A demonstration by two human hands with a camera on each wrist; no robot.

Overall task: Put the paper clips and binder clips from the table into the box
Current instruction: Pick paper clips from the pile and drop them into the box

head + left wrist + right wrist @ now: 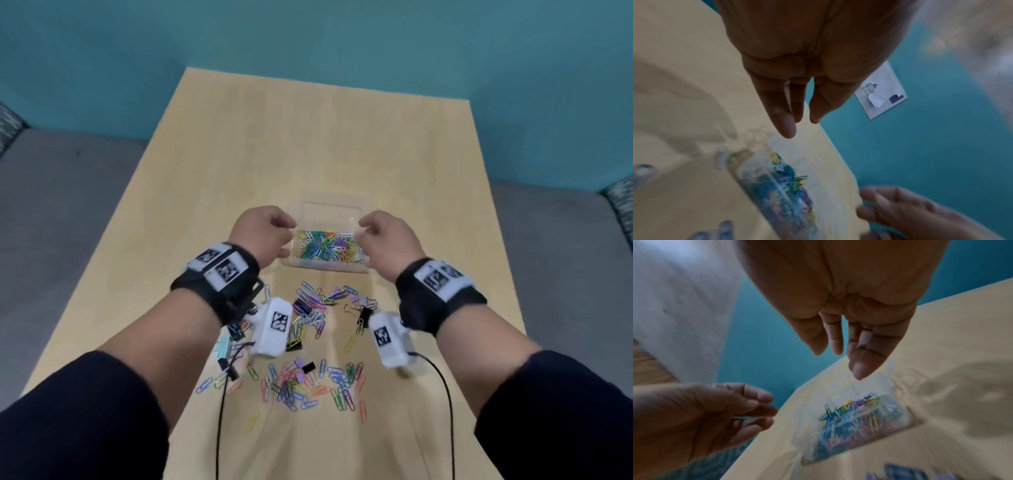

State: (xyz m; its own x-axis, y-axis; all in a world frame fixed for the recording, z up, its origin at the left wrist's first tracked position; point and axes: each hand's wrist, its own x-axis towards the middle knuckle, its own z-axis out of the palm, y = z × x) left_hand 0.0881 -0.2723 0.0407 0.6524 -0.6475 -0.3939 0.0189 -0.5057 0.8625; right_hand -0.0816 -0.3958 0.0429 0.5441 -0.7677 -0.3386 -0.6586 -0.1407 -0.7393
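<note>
A clear plastic box (325, 266) sits mid-table, partly filled with coloured paper clips (325, 245). My left hand (278, 233) hovers over its left end and my right hand (370, 233) over its right end. The left wrist view shows my left hand (801, 123) with relaxed, empty fingers above the blurred box (781, 186). My right hand (838, 352) hangs just as empty over the box (859, 415). Loose paper clips (308, 380) and black binder clips (363, 315) lie scattered on the table nearer to me.
The light wooden table (308, 137) is bare beyond the box. A teal binder clip (223, 345) lies at the left under my forearm. Two black cables (448, 411) hang from the wrist cameras over the near clips. Teal wall behind, grey floor on both sides.
</note>
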